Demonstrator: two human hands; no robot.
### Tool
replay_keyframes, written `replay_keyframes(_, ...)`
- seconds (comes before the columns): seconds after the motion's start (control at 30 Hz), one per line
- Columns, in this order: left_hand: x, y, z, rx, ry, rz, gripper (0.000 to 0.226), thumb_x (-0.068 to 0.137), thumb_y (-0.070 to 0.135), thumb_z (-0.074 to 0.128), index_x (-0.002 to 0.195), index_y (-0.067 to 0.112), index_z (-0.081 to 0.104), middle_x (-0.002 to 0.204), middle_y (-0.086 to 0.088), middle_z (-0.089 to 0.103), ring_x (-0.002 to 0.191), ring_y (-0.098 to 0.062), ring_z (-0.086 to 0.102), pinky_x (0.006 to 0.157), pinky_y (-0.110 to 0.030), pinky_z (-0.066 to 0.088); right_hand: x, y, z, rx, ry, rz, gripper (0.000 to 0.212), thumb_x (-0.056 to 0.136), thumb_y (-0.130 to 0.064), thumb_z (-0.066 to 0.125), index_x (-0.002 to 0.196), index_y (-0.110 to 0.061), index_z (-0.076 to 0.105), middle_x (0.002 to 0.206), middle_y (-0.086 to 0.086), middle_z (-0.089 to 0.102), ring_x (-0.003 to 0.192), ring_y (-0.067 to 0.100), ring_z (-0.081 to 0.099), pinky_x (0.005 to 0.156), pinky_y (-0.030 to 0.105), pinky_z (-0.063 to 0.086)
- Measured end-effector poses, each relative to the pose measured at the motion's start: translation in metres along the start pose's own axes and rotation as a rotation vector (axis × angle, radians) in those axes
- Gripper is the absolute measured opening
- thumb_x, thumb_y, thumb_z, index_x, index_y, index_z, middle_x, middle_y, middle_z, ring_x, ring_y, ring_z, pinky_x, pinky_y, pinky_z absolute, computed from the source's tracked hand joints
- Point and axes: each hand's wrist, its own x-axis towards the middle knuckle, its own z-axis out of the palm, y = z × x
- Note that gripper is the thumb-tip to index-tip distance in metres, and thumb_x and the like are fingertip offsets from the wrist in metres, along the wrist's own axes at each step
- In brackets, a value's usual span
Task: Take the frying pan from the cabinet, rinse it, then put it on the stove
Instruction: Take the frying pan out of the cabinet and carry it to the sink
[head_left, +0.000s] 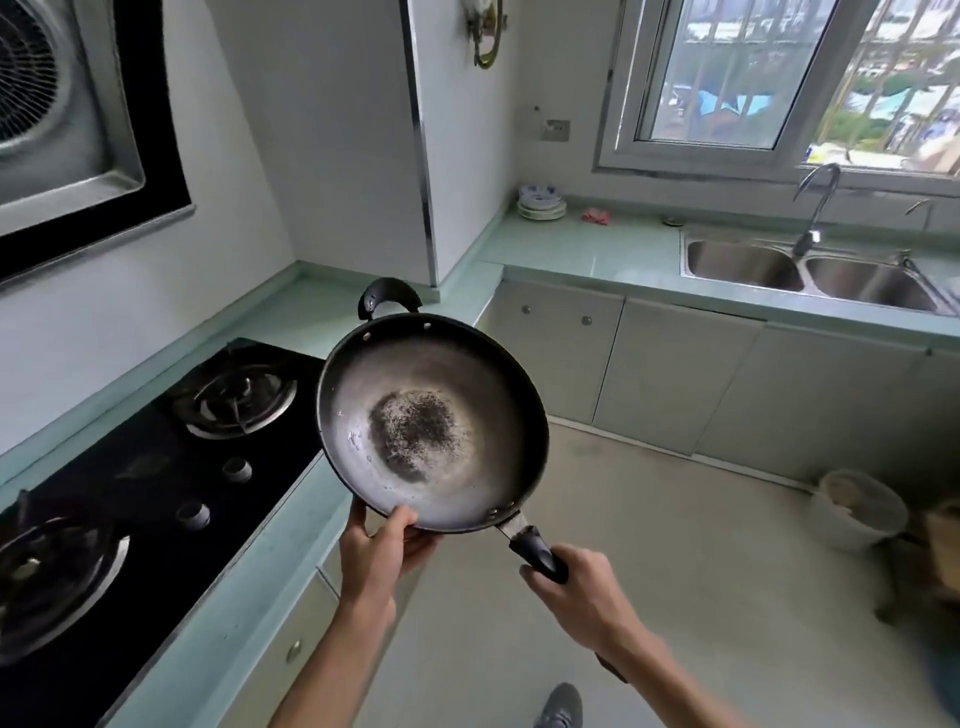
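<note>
Frying pan (432, 422), handle toward right hand (576, 587)

One head-worn wide-angle view looks forward and down, close over the hands (467, 566). The stove (156, 467) fills the lower left of the frame, the sink (810, 275) the upper right. Edges look bent, probably lens distortion.

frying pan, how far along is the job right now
Done: the frying pan is out of the cabinet. In hand: right hand grips its handle, left hand steadies the rim. Whether it has been rinsed at the sink is unclear. Left: setting it on the stove.
</note>
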Motion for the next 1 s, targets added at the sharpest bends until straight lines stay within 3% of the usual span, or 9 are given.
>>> replay_keyframes(0.2, 0.067, 0.010, 0.099, 0.038, -0.019, 0.005, 0.058, 0.085, -0.003, 0.057, 0.138, 0.019, 0.050, 0.077, -0.017, 0.074, 0.064, -0.031, 0.073, 0.061, -0.034, 0.062, 0.101, 0.018, -0.050, 0.012, 0.026, 0.003, 0.043, 0.079, -0.033, 0.066, 0.057, -0.015, 0.034, 0.050, -0.004, 0.037, 0.049, 0.014, 0.026, 0.044, 0.024, 0.025)
replay_keyframes(0.4, 0.118, 0.023, 0.190, 0.086, -0.040, 0.021, 0.057, 0.084, -0.002, 0.060, 0.137, 0.018, 0.051, 0.090, -0.024, 0.074, 0.077, -0.039, 0.074, 0.061, -0.035, 0.061, 0.185, 0.037, -0.098, 0.027, 0.056, 0.017, 0.044, 0.079, -0.035, 0.066, 0.057, -0.015, 0.033, 0.050, -0.003, 0.038, 0.049, 0.015, 0.028, 0.044, 0.024, 0.026)
replay_keyframes(0.57, 0.155, 0.028, 0.258, 0.134, -0.054, -0.006, 0.048, 0.080, 0.002, 0.065, 0.125, 0.009, 0.051, 0.104, -0.034, 0.069, 0.082, -0.042, 0.073, 0.069, -0.043, 0.062, 0.242, 0.058, -0.128, 0.049, 0.084, 0.046, 0.043, 0.078, -0.036, 0.065, 0.058, -0.014, 0.034, 0.052, -0.001, 0.039, 0.050, 0.016, 0.029, 0.045, 0.025, 0.028)
replay_keyframes(0.67, 0.180, 0.026, 0.301, 0.175, -0.079, -0.017, 0.058, 0.064, 0.014, 0.069, 0.120, 0.019, 0.056, 0.107, -0.031, 0.069, 0.086, -0.042, 0.074, 0.074, -0.050, 0.062, 0.278, 0.074, -0.145, 0.041, 0.108, 0.092, 0.044, 0.077, -0.038, 0.065, 0.057, -0.014, 0.034, 0.051, 0.000, 0.041, 0.050, 0.017, 0.031, 0.046, 0.026, 0.029)
replay_keyframes(0.77, 0.215, 0.021, 0.349, 0.200, -0.123, -0.010, 0.058, 0.065, 0.014, 0.069, 0.120, 0.027, 0.058, 0.107, -0.030, 0.070, 0.086, -0.041, 0.074, 0.076, -0.050, 0.061, 0.321, 0.089, -0.165, 0.029, 0.146, 0.118, 0.044, 0.077, -0.038, 0.065, 0.057, -0.015, 0.034, 0.051, -0.001, 0.041, 0.052, 0.020, 0.032, 0.048, 0.028, 0.030)
replay_keyframes(0.9, 0.272, 0.015, 0.416, 0.191, -0.191, -0.031, 0.035, 0.085, -0.002, 0.062, 0.117, 0.012, 0.055, 0.102, -0.034, 0.070, 0.079, -0.040, 0.072, 0.076, -0.049, 0.061, 0.386, 0.108, -0.191, 0.069, 0.181, 0.168, 0.043, 0.076, -0.036, 0.066, 0.057, -0.016, 0.034, 0.052, -0.001, 0.041, 0.051, 0.016, 0.030, 0.049, 0.029, 0.029)
replay_keyframes(1.0, 0.319, 0.016, 0.467, 0.225, -0.225, -0.063, 0.040, 0.085, -0.001, 0.063, 0.123, -0.004, 0.051, 0.100, -0.035, 0.070, 0.073, -0.038, 0.073, 0.065, -0.043, 0.063, 0.436, 0.115, -0.214, 0.073, 0.203, 0.224, 0.042, 0.074, -0.038, 0.064, 0.057, -0.015, 0.034, 0.052, -0.002, 0.041, 0.049, 0.014, 0.030, 0.048, 0.027, 0.029)
